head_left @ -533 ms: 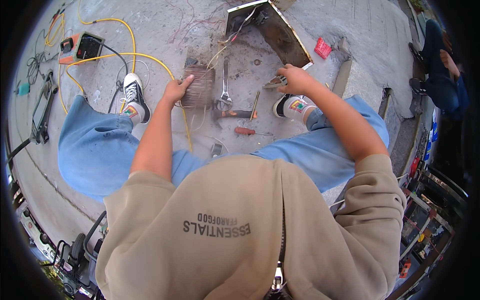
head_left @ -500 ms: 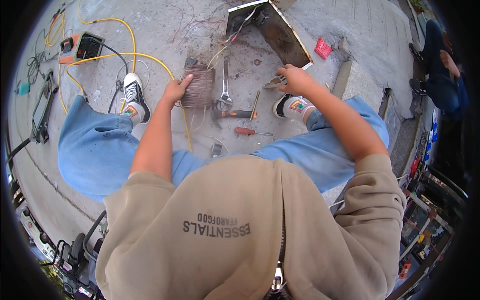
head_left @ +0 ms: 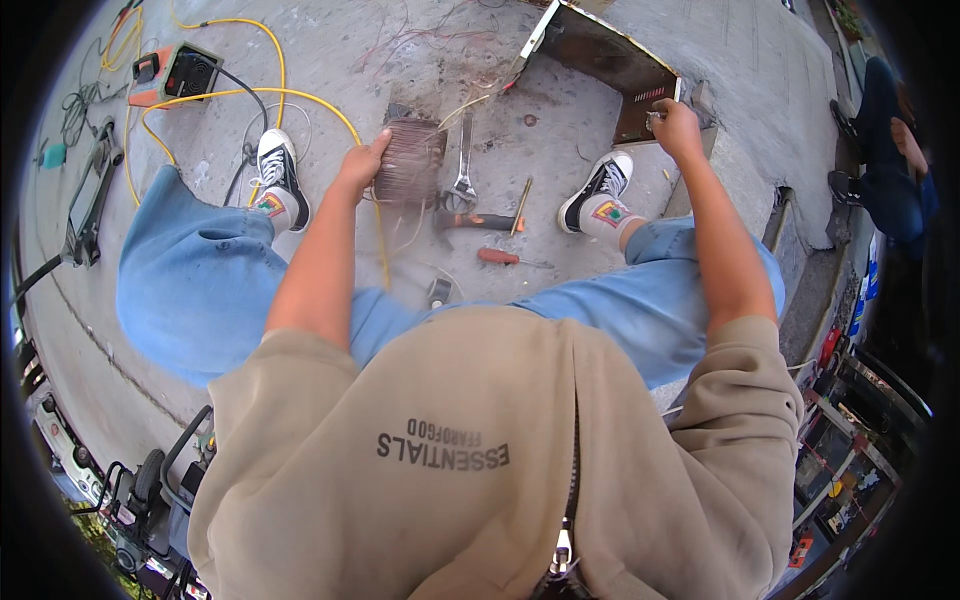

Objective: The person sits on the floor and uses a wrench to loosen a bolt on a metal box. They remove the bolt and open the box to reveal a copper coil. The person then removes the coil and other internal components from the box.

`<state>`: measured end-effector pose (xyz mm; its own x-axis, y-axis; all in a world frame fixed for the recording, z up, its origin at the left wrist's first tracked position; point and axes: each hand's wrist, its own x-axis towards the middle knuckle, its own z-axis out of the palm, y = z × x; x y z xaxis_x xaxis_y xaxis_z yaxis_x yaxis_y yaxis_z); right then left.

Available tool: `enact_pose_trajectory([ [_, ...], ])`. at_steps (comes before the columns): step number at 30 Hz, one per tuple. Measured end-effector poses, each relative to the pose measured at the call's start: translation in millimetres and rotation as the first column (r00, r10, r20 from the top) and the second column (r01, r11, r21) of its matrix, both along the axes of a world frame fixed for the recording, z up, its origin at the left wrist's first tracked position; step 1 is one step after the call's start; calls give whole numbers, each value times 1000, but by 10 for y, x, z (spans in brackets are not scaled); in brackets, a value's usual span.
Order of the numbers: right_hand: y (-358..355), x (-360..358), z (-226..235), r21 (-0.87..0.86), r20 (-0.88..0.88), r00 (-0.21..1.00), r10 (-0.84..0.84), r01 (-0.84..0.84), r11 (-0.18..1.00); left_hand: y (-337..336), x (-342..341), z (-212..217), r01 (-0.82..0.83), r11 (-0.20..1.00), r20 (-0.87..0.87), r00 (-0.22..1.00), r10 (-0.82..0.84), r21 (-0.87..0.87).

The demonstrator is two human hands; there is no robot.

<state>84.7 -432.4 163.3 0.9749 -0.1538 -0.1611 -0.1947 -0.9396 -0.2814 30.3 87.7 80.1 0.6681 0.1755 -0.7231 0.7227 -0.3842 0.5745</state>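
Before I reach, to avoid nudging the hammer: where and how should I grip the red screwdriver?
The screwdriver is probably best taken by its thick red handle, at the left end, from above and your near side: it lies flat, its thin shaft points right, and the hammer lies just beyond.

From my remote view I see a coil (head_left: 410,165) of smooth metal wire, a rough, rust-stained metal box (head_left: 600,52), shiny metal wrench (head_left: 466,160), matt cloth sweatshirt (head_left: 450,400).

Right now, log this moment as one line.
left hand: on coil | right hand: at casing | wrench, hammer, screwdriver: on ground
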Motion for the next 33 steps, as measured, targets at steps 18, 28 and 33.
enact_pose_trajectory([
  [18,2623,-881,-483,699,-264,908,325,-53,713,-194,357,-139,2,992,-39,999,2,125],
  [28,2963,-1120,-408,675,-344,906,245,57,736,-262,418,-631,39,960,50,997,-55,276],
  [33,2585,-816,-313,810,-398,884,244,214,545,-260,248,-248,-95,988,-89,990,106,119],
])
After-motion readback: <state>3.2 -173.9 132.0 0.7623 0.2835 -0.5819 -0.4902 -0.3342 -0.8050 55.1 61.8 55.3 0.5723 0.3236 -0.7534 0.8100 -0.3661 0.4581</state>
